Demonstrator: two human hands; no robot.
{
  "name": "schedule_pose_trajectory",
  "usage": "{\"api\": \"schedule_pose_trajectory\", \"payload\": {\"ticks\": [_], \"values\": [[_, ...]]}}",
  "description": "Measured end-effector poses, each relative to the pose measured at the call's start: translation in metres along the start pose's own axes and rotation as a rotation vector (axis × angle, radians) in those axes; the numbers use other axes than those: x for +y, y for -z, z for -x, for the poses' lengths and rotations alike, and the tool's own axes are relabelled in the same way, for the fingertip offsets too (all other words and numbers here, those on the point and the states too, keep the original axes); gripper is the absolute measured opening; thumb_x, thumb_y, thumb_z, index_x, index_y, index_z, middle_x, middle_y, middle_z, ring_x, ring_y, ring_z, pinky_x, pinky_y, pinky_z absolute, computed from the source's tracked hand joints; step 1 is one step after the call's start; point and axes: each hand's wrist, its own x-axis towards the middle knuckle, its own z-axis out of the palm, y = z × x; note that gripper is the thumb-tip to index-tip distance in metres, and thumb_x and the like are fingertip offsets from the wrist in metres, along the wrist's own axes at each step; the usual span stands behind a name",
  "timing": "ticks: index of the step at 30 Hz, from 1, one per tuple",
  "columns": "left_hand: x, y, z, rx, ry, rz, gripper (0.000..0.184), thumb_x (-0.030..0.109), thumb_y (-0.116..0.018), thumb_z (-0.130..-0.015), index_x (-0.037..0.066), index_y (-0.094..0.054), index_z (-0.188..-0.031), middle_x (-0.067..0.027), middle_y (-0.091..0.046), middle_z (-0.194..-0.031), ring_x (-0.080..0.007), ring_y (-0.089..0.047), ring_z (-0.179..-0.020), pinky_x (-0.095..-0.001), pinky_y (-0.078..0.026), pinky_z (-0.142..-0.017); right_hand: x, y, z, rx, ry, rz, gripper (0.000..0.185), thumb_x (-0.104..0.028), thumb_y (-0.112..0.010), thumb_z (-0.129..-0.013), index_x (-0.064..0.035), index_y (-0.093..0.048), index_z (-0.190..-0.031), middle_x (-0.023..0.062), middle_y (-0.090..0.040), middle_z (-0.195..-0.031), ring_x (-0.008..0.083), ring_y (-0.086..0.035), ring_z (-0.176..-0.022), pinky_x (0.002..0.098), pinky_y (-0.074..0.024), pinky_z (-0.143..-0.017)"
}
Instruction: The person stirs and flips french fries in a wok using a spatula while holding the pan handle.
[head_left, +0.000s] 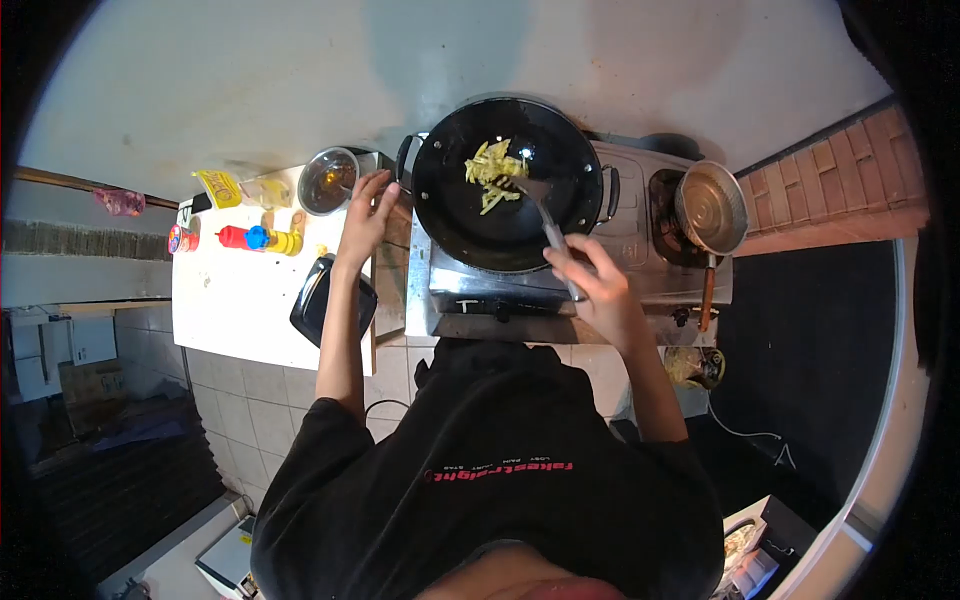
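Observation:
A black two-handled wok [470,235] sits on the stove, with pale yellow-green strips of food [490,165] in its middle. My right hand [600,285] is closed around the grey handle of a slotted spatula [545,215]. The spatula's dark head touches or lies just beside the food. To the left of the wok is my left hand [366,220], its thumb and fingers apart, close to the wok's left handle. I cannot tell whether it touches that handle. A bowl [322,190] with some liquid stands just left of this hand.
On the stove's right burner is a metal saucepan [712,208], its wooden handle pointing toward me. The white table [230,310] at left bears red and yellow bottles [270,240], a yellow packet [218,188] and a black tray [318,300]. A tin [700,367] stands below the stove's right side.

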Motion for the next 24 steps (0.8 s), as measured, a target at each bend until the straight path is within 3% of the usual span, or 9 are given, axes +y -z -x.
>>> {"api": "schedule_pose_trajectory", "payload": {"ticks": [4, 7, 11, 18, 24], "values": [[0.008, 0.005, 0.004, -0.01, -0.02, -0.077, 0.047, 0.034, -0.059, -0.102, -0.004, -0.06, -0.13, -0.0163, -0.058, -0.132, -0.0264, -0.062, -0.116, -0.0343, -0.047, -0.098, -0.001, 0.014, 0.021, -0.175, 0.008, 0.104, 0.058, 0.011, -0.067, -0.071, -0.0135, -0.069, -0.124, 0.0163, -0.055, -0.128, 0.0319, -0.065, -0.11, 0.0376, -0.0568, -0.087], [0.011, -0.001, 0.006, -0.037, -0.009, -0.073, 0.047, 0.034, -0.058, -0.102, -0.004, -0.06, -0.129, -0.0164, -0.058, -0.131, -0.0272, -0.062, -0.116, -0.0345, -0.046, -0.099, 0.005, 0.025, 0.02, -0.268, 0.191, 0.289, 0.051, 0.004, -0.068, -0.075, -0.013, -0.069, -0.123, 0.0158, -0.056, -0.127, 0.0315, -0.064, -0.11, 0.0388, -0.0559, -0.089], [0.016, -0.005, 0.006, -0.022, 0.007, -0.091, 0.045, 0.033, -0.058, -0.102, -0.004, -0.061, -0.128, -0.0165, -0.059, -0.13, -0.0276, -0.062, -0.115, -0.0345, -0.046, -0.099, 0.026, 0.025, 0.028, -0.236, 0.14, 0.225, 0.043, -0.003, -0.071, -0.08, -0.0108, -0.069, -0.122, 0.0153, -0.057, -0.122, 0.0314, -0.064, -0.104, 0.0388, -0.0558, -0.086], [0.019, -0.003, 0.007, -0.057, 0.013, -0.034, 0.046, 0.031, -0.057, -0.102, -0.006, -0.059, -0.129, -0.0171, -0.058, -0.132, -0.0276, -0.062, -0.115, -0.0339, -0.048, -0.098, 0.029, 0.02, 0.031, -0.217, 0.074, 0.297, 0.046, -0.004, -0.073, -0.078, -0.0101, -0.068, -0.123, 0.0159, -0.057, -0.122, 0.032, -0.064, -0.104, 0.0387, -0.0558, -0.085], [0.02, -0.004, 0.009, -0.059, 0.037, -0.031, 0.045, 0.03, -0.057, -0.102, -0.006, -0.058, -0.129, -0.0172, -0.056, -0.135, -0.0281, -0.061, -0.119, -0.034, -0.047, -0.1, 0.032, 0.025, 0.022, -0.279, 0.127, 0.391, 0.043, 0.001, -0.065, -0.083, -0.0096, -0.066, -0.124, 0.017, -0.056, -0.125, 0.0323, -0.061, -0.112, 0.0399, -0.0534, -0.092]]}}
